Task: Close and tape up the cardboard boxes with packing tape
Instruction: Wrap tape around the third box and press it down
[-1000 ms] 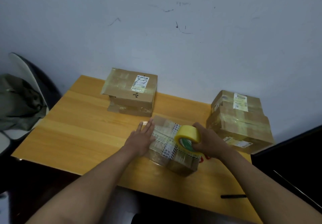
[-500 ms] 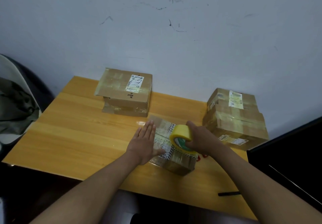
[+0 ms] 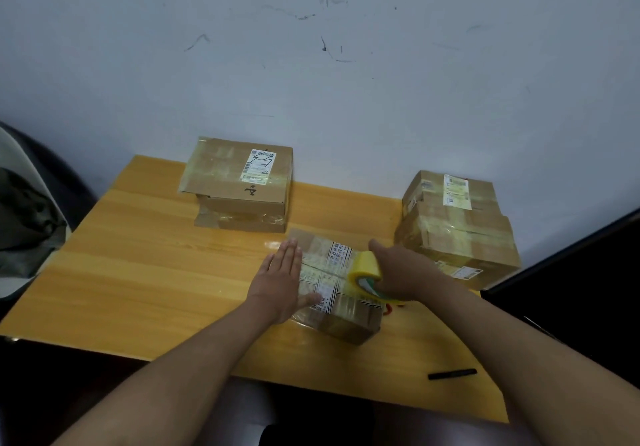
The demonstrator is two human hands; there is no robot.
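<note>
My left hand [image 3: 282, 281] presses flat, fingers straight, on the small box [image 3: 334, 289]; my right hand [image 3: 401, 272], at three o'clock, grips the tape roll [image 3: 363, 270].

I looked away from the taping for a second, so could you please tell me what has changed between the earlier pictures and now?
Little has changed. The right hand, gripping the yellow roll of packing tape, has edged slightly rightward along the top of the small brown cardboard box, drawing tape over it. The left hand stays pressed flat on that box's left side. Both box stacks and the black pen on the wooden table are unmoved.
</note>
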